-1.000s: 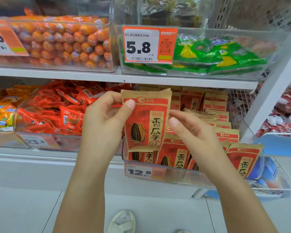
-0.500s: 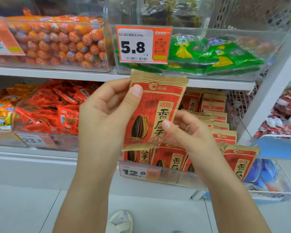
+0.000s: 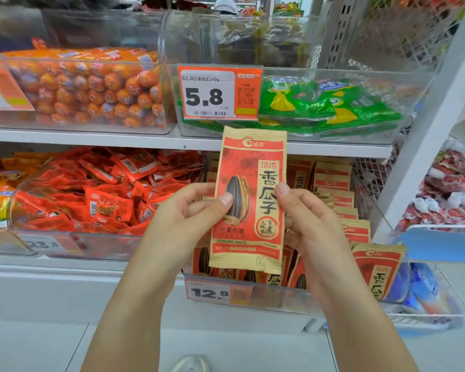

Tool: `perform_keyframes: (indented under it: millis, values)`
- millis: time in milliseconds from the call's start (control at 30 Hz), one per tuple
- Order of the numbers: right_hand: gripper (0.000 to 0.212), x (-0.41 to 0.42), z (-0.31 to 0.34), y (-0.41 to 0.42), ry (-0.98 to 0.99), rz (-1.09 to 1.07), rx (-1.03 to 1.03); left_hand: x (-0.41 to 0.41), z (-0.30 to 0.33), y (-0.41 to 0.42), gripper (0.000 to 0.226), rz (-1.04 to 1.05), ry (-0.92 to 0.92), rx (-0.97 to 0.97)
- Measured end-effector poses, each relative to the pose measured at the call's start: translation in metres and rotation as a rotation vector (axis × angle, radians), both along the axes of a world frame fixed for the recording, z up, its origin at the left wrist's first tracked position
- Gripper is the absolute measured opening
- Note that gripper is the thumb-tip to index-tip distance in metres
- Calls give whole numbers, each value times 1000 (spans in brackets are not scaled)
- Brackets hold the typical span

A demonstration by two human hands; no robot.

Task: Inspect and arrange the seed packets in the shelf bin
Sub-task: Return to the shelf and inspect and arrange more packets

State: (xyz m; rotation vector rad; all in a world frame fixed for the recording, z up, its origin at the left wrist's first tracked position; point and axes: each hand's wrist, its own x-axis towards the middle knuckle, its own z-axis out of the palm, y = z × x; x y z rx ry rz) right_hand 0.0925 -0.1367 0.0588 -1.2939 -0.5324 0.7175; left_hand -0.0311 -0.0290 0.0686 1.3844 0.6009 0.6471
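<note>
The left hand is pinching the seed packet along its left edge, the thumb lying flat on the printed front beside the sunflower-seed picture and the other fingers curling out of sight behind it, while the right hand is pinching the opposite edge the same way, thumb tip on the front near the large characters. Between the two grips the packet is standing upright and facing the camera, held clear in front of the clear shelf bin, just above the front row of matching packets standing there. It is looking light and slim, a papery pouch with crimped seams top and bottom; it is probably flexing easily and its loose contents shifting, so the side edges at mid-height are looking like the sensible place to hold it. A price tag is sitting on the bin's front wall, below the held packet.
</note>
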Motion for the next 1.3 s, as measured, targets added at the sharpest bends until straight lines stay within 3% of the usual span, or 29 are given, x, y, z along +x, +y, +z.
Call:
perform_keyframes:
  millis: [400, 600, 700, 800, 900, 1067, 1300]
  values:
    - [27, 0, 2, -3, 11, -63, 87, 5, -5, -2, 43, -65, -14, 1]
    - [49, 1, 4, -2, 14, -20, 101, 6, -4, -2, 42, -99, -57, -6]
    - [42, 3, 6, -4, 2, -25, 133, 8, -4, -4, 41, -130, -56, -11]
    - [26, 5, 2, -5, -2, -73, 152, 15, -8, -7, 43, -30, -73, 21]
    - [23, 4, 4, -6, 1, -96, 182, 23, -11, -9, 28, 164, -70, 193]
    - [19, -3, 4, -4, -257, -113, 191, 24, -14, -20, 7, 194, -4, 363]
    - [32, -15, 1, 0, -607, -90, 94, 14, -2, -15, 54, 103, -73, 182]
